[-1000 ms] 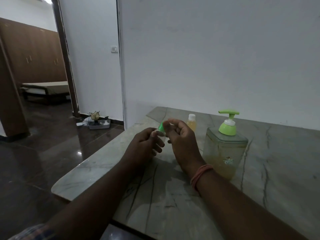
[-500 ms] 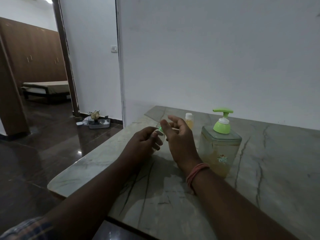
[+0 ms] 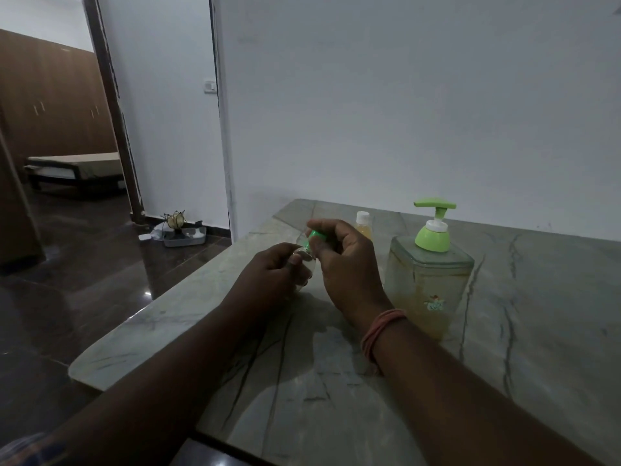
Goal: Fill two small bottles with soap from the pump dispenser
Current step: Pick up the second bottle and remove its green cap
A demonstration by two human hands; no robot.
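Hands meet above the near-left part of a pale marble table (image 3: 336,398), both working on one small clear bottle (image 3: 307,258). The left hand (image 3: 274,274) is curled around the bottle's body, its thumb lying across the glassy shoulder, so the bottle is held tilted with its top pointing up and to the right. The right hand (image 3: 346,264) is closed over the bottle's bright green cap (image 3: 314,238), fingers and thumb pinching it from above; a band of orange thread (image 3: 381,331) circles that wrist. How far the cap is seated on the neck cannot be made out, since the fingers cover the joint and the light is dim. Just behind the right hand stands a second small bottle (image 3: 363,227) with a white cap and yellowish liquid inside, upright on the table and apart from the hands. To the right of it, near the right wrist, sits the pump dispenser (image 3: 428,284), a clear squarish container with amber soap low inside and a light green pump head (image 3: 433,223) whose spout points left. A plain white wall (image 3: 403,95) rises behind the table. Off to the left, through a doorway, a dark polished floor (image 3: 84,280) carries a small grey tray (image 3: 184,235) of oddments close to the wall.
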